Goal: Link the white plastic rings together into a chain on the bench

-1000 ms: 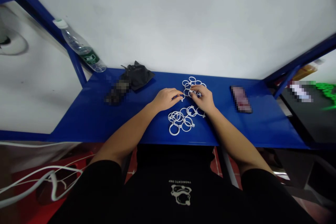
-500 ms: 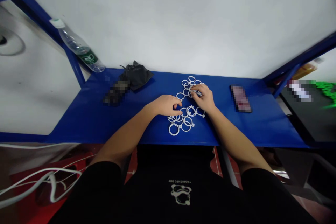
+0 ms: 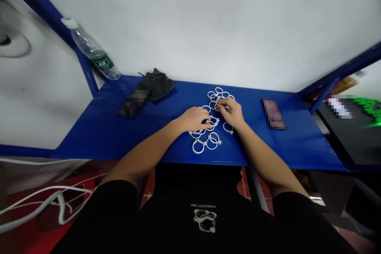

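Observation:
Several thin white rings with small eyelets lie on the blue table (image 3: 154,139) in two loose groups. My left hand (image 3: 195,119) is over the nearer group, its thumb and fingers closed on a white ring (image 3: 213,124) that looks slightly raised. At the farther group (image 3: 219,90), my right hand (image 3: 231,111) has its thumb and fingertips pinched together among the rings; its fingers partly hide what they hold. Close to my right wrist lies a single ring (image 3: 228,128). Linked or overlapping rings (image 3: 198,147) rest near the table's front edge.
A black pouch (image 3: 159,84) and a blurred dark object (image 3: 133,103) are at the left, by a leaning plastic bottle (image 3: 95,53). On the right lies a phone (image 3: 274,114). The white wall (image 3: 208,27) closes off the back; blue frame bars rise at both sides.
My left hand has moved right and closed on a ring, lifting it slightly out of the nearer group. My right fingertips have drawn together at the farther group. The view has shifted slightly.

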`<action>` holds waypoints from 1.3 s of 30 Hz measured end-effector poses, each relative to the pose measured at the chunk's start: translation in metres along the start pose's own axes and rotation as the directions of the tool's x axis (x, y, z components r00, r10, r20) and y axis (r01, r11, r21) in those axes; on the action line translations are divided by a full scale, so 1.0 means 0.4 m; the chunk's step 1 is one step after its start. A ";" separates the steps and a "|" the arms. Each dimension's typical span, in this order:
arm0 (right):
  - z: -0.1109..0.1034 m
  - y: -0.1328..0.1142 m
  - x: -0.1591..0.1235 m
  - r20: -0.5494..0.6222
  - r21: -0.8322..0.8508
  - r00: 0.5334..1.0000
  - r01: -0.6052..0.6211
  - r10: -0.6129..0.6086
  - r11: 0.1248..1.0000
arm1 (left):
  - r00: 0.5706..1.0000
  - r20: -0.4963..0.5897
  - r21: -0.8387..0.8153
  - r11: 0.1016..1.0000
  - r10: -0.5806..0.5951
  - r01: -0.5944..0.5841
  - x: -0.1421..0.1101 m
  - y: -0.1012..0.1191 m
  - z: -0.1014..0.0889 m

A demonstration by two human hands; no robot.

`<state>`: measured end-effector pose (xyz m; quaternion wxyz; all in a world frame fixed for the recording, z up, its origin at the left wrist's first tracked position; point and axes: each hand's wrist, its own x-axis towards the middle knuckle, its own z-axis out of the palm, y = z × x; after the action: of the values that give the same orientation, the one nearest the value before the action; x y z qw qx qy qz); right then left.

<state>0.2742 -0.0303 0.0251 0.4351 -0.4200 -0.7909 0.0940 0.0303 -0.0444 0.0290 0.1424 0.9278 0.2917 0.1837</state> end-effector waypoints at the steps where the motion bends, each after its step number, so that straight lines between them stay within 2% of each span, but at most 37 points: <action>1: -0.002 -0.003 0.000 0.011 -0.004 1.000 -0.005 0.005 1.000 | 1.000 -0.014 0.011 1.000 -0.025 0.025 -0.001 -0.008 -0.004; 5: -0.007 -0.021 -0.004 0.080 -0.007 0.997 0.009 -0.008 1.000 | 0.993 -0.060 0.029 0.995 -0.097 0.099 -0.005 -0.023 -0.017; 11: -0.007 -0.041 -0.008 0.219 0.036 0.974 0.051 -0.058 0.998 | 0.969 -0.196 -0.053 0.988 -0.152 0.144 -0.009 -0.023 -0.019; 16: -0.013 -0.044 -0.007 0.214 0.059 0.974 0.058 -0.069 0.997 | 0.948 -0.257 -0.081 0.981 -0.189 0.174 -0.009 -0.021 -0.016; 21: -0.013 -0.051 -0.008 0.214 0.091 0.973 0.071 -0.089 0.993 | 0.949 -0.217 -0.124 0.971 -0.229 0.206 -0.009 -0.021 -0.014; 27: -0.004 -0.053 -0.015 0.198 0.084 0.974 0.090 -0.105 0.992 | 0.966 -0.235 -0.077 0.992 -0.113 0.097 -0.011 -0.028 -0.008; 34: -0.006 -0.069 -0.014 0.223 0.115 0.966 0.107 -0.131 0.988 | 0.960 -0.273 -0.003 0.998 -0.056 0.057 -0.005 -0.030 0.003; 37: -0.006 -0.073 -0.014 0.201 0.092 0.972 0.102 -0.118 0.991 | 0.948 -0.304 -0.024 0.996 -0.090 0.087 -0.006 -0.026 -0.004; 39: -0.007 -0.069 -0.014 0.139 0.046 0.986 0.084 -0.089 0.995 | 0.930 -0.339 -0.071 0.990 -0.141 0.125 -0.008 -0.025 -0.012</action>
<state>0.2618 -0.0525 0.0378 0.3902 -0.3688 -0.8351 0.1201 0.0210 -0.0377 0.0290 0.1238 0.8560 0.3696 0.3395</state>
